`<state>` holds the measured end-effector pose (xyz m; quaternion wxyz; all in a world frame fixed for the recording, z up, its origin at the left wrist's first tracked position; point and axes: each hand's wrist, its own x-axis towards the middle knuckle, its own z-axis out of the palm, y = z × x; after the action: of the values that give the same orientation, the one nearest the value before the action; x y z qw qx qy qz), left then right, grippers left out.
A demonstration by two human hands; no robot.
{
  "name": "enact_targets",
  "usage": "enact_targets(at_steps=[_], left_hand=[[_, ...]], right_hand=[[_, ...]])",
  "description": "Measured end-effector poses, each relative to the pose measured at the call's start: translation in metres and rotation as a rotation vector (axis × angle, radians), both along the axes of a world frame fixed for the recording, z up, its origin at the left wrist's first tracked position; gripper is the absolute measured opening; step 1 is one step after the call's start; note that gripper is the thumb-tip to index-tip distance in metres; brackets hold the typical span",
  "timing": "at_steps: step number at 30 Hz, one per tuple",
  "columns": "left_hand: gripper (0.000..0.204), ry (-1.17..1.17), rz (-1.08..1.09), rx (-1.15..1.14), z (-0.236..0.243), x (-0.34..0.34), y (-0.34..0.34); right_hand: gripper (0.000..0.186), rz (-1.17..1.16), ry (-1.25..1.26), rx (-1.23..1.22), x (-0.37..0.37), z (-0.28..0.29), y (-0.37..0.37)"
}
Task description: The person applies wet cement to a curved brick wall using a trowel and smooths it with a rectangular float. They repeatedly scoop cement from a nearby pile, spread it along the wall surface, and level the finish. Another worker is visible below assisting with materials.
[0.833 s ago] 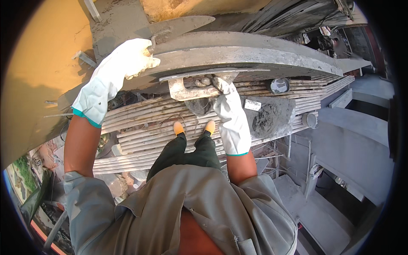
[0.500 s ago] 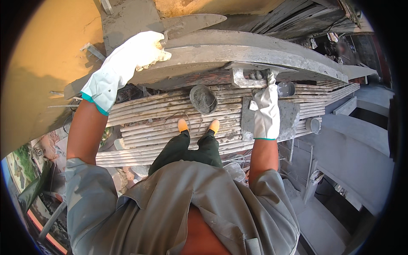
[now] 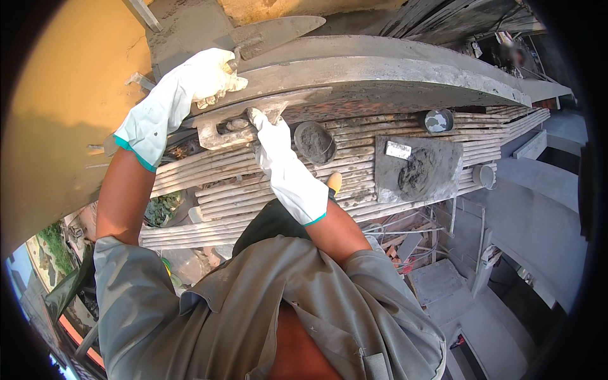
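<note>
My left hand [image 3: 204, 77], in a white glove with a green cuff, is closed round the handle of a pointed trowel [image 3: 282, 35]. The trowel's grey blade lies over the top of a curved concrete ledge [image 3: 380, 68]. In a matching glove, my right hand [image 3: 282, 158] grips a plastering float [image 3: 214, 140] by its handle. The float is up against the near face of the ledge, just below my left hand. Its working face is hidden from me.
Bamboo poles [image 3: 354, 180] form the platform under me. On them are a mortar bucket [image 3: 315, 143], a board with wet mortar [image 3: 421, 170], a dark pail [image 3: 437, 120] and a small pail [image 3: 484, 177]. A yellow wall [image 3: 69, 101] stands on the left.
My right hand has swept the float left along the ledge's near face, from beyond the bucket to below my left hand. The trowel has shifted slightly left.
</note>
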<state>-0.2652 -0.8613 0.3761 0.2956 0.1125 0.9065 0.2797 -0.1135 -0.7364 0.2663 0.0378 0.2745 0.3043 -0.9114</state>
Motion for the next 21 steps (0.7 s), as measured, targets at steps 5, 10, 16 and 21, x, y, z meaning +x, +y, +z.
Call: enact_targets(at_steps=[5,10,16,21], left_hand=[[0.051,-0.128,0.091,0.055,-0.026,-0.009,-0.018],[0.019,-0.337,0.176,0.220,-0.018,-0.015,-0.013],[0.032,-0.150,0.050,-0.015,0.017,0.007,0.003],[0.031,-0.234,0.107,0.046,0.014,0.005,0.001]], right_hand=[[0.025,-0.124,0.109,-0.001,0.000,-0.003,0.124],[0.041,0.037,0.114,1.144,-0.004,-0.015,0.290],[0.029,-0.348,-0.053,0.440,-0.021,-0.013,0.361],[0.025,-0.082,0.112,0.217,0.000,-0.010,0.238]])
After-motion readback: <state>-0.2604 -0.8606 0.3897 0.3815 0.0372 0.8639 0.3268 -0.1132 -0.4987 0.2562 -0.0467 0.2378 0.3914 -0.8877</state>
